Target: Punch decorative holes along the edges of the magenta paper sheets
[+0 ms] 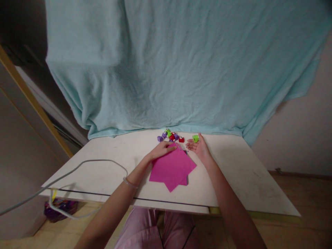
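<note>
While the left hand (163, 150) lies flat on the pink paper (172, 167) mid-surface, the right hand (199, 146) rests open, palm up, beside it; light, floppy sheets, probably best pinched at a corner.

A pale blue cloth (181, 65) hangs behind a white table (246, 173) on wooden floor (311, 193)

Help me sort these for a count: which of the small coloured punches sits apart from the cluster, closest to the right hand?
The lone green punch, at the right hand's fingertips. The purple, red and other green ones bunch together further left, beyond the pink paper.
</note>
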`<state>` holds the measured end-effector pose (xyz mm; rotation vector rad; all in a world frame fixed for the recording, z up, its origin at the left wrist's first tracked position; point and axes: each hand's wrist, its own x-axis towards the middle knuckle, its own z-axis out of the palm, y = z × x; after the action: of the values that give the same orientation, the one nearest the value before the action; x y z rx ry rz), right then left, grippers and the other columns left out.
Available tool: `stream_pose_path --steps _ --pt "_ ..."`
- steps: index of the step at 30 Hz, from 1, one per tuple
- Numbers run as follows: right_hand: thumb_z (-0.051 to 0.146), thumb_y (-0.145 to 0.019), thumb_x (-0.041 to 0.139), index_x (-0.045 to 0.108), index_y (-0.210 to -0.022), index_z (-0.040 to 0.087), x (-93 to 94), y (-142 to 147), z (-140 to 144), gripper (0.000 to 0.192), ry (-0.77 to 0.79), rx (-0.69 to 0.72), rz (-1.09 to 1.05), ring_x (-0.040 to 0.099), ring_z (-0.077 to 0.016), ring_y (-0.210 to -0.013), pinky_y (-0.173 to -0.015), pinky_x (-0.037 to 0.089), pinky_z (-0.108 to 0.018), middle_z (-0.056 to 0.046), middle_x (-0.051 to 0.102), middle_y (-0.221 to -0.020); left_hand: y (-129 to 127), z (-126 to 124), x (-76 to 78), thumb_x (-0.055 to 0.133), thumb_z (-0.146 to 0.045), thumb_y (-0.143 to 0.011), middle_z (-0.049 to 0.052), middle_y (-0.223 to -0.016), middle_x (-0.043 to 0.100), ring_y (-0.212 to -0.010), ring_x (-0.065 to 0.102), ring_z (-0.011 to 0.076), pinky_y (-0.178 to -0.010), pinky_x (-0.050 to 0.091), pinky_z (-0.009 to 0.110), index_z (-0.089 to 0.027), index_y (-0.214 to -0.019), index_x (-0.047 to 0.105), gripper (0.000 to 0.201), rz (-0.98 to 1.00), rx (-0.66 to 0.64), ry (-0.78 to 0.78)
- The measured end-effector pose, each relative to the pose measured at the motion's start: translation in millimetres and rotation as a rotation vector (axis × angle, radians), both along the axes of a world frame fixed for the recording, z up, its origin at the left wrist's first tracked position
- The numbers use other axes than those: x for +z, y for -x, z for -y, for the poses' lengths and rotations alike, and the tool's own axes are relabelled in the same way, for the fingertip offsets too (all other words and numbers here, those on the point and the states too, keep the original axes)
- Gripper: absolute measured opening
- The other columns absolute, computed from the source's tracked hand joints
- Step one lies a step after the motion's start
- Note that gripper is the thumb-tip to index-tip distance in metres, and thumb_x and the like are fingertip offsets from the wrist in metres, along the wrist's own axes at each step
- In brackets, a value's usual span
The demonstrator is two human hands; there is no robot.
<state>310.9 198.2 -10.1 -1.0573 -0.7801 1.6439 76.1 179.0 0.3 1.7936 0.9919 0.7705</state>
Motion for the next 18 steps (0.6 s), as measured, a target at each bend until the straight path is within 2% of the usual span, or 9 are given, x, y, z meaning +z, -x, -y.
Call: stream_pose_path --steps 3,7,13,18 --pt "0.062 -0.092 0.026 0.065 -0.083 0.012 2.1 -1.8 0.8 0.063 0.073 0.002 -0.094 0.066 -0.0214 -0.066 -0.066 0.051 -0.031 -0.016 0.07 -0.074 -0.6 0.8 1.8 0.054 -0.057 -0.079 0.001 -0.063 0.054 -0.058 0.049 0.0141 -0.051 0.036 0.023 -0.012 -0.074 0.063 0.047 -0.005 0.002 0.001" --pt "0.061 -0.092 0.026 0.065 -0.084 0.013 4.8 -2.8 3.3 0.062 0.078 0.012 -0.156 0.065 -0.0219 -0.069 -0.068 0.051 -0.031 -0.015 0.069 -0.075 -1.4 0.5 3.0 0.054 -0.057 -0.078 0.001 -0.061 0.053 -0.058 0.048 0.0137 -0.051 0.036 0.023 -0.012 -0.072 0.062 0.046 -0.019 0.007 -0.005" --pt "0.065 -0.087 0.033 0.064 -0.077 0.017 3.1 -3.5 4.3 0.058 -0.012 0.037 -0.144 0.062 -0.0223 -0.072 -0.068 0.051 -0.032 -0.012 0.066 -0.076 -1.3 -2.2 -1.3 0.053 -0.056 -0.08 0.002 -0.064 0.054 -0.059 0.048 0.014 -0.053 0.035 0.023 -0.011 -0.075 0.064 0.046 -0.02 -0.004 -0.023" --pt "0.066 -0.084 0.038 0.061 -0.071 0.022 4.4 -2.7 5.7 0.052 -0.13 0.027 -0.061 0.053 -0.019 -0.057 -0.052 0.044 -0.029 -0.008 0.061 -0.068 -0.3 -3.3 -3.8 0.05 -0.056 -0.083 0.002 -0.069 0.057 -0.06 0.05 0.0136 -0.053 0.035 0.022 -0.011 -0.081 0.065 0.047 -0.025 -0.029 -0.003"
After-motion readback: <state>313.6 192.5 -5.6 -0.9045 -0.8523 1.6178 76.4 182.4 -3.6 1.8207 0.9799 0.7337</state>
